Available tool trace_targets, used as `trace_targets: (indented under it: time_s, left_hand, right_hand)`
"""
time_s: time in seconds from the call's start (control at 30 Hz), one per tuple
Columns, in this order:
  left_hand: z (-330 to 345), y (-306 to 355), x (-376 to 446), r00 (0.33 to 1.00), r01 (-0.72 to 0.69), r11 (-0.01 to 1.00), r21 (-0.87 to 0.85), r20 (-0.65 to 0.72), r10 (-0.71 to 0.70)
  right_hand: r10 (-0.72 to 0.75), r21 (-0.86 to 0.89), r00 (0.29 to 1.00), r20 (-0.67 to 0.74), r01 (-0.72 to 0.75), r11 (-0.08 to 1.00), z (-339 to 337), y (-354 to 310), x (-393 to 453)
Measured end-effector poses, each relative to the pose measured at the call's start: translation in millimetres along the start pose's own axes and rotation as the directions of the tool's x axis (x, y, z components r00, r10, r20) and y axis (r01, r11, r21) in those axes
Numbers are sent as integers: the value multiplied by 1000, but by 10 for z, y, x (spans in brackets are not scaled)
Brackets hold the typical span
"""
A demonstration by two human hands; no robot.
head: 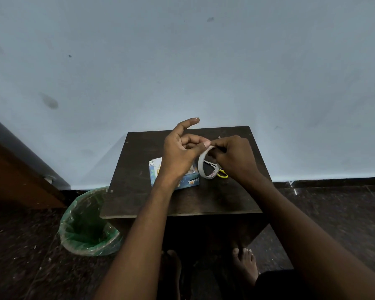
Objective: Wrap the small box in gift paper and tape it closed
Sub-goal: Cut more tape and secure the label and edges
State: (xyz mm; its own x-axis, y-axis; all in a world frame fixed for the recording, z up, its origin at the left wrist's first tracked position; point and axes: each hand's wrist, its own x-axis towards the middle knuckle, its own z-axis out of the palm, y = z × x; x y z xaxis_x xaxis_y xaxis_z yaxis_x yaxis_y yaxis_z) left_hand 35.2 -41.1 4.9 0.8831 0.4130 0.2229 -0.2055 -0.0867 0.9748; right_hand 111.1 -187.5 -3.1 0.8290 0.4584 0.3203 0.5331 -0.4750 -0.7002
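A roll of clear tape [204, 167] hangs above the small dark wooden table [182, 202]. My right hand [234, 159] grips the roll from the right side. My left hand [180, 152] pinches the tape at the roll's top edge with thumb and a finger, its index finger pointing up. Under my left wrist lies the small box in blue patterned gift paper [188, 180], partly hidden by the hand.
Scissors with yellow handles [222, 173] lie on the table behind the roll. A bin with a green plastic liner [87, 224] stands on the floor at the table's left. A pale wall rises right behind the table. My bare feet [245, 263] are under it.
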Motion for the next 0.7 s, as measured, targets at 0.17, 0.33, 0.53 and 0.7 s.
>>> trace_targets:
  time_s: [0.17,0.33,0.53,0.7]
  left_hand:
    - [82,-6,-15,997,-52,998,-23,-61,50]
    - [95,-7,-6,994,11,996,-91,-110,-21]
    - [111,94,-7,963,253,965,-72,-76,-258]
    - [103,107,1,944,314,949,-10,-105,-313]
  right_hand:
    - [11,4,1000,-18,-11,1000,-26,-9,7]
    - [-7,7,999,-45,8,1000,-34,13,19]
    - [-133,-57,976,-173,125,991,-40,36,9]
    - [-192,-100,961,-199,175,979,-9,34,6]
